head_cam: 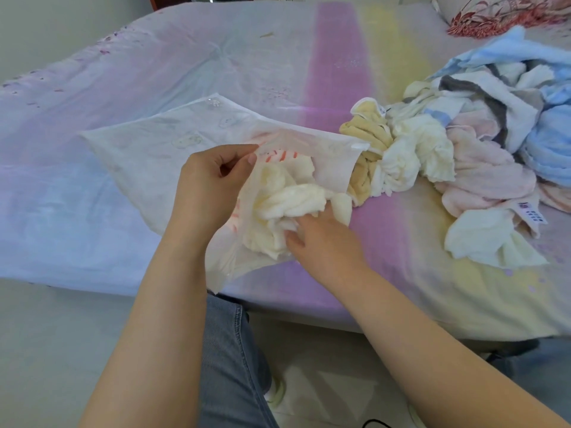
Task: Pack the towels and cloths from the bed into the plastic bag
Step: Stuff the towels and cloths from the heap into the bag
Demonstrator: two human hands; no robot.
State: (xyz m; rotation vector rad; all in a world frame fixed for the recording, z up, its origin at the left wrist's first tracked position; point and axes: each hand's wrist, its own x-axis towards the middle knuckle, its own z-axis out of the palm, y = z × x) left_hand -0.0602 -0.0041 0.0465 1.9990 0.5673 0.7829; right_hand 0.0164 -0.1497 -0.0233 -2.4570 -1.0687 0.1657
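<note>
Pastel sheets in lilac, pink and yellow cover the bed (216, 72), and the plastic bag (148, 143) lies flat across its near half with its mouth turned toward the person. At that mouth the left hand (213, 177) pinches the upper lip of the film between thumb and fingers, lifting it so the opening gapes. The right hand (318, 233) is curled around a bunched cream towel (278, 202) and seems to be pushing it in; part of the towel already sits inside, part still bulges out over the lower lip.

Just beside the mouth, touching the bag's edge, lie a tan cloth (367, 134) and a white cloth (411, 149). Farther right sits a loose heap of pink, blue, grey and white towels (500, 118), all still unpacked, so the job looks to be at its start.

Several things could go wrong. The film is thin and held at one point only; a hard shove may slip the lip from the pinch and let the mouth collapse. The bunched towel may catch on the lower lip and push the whole bag along the sheet. The bag's near corner hangs over the bed's edge, so a heavy load there could drag it to the floor. Wadded loosely, the towels may fill the bag before the heap is cleared.
</note>
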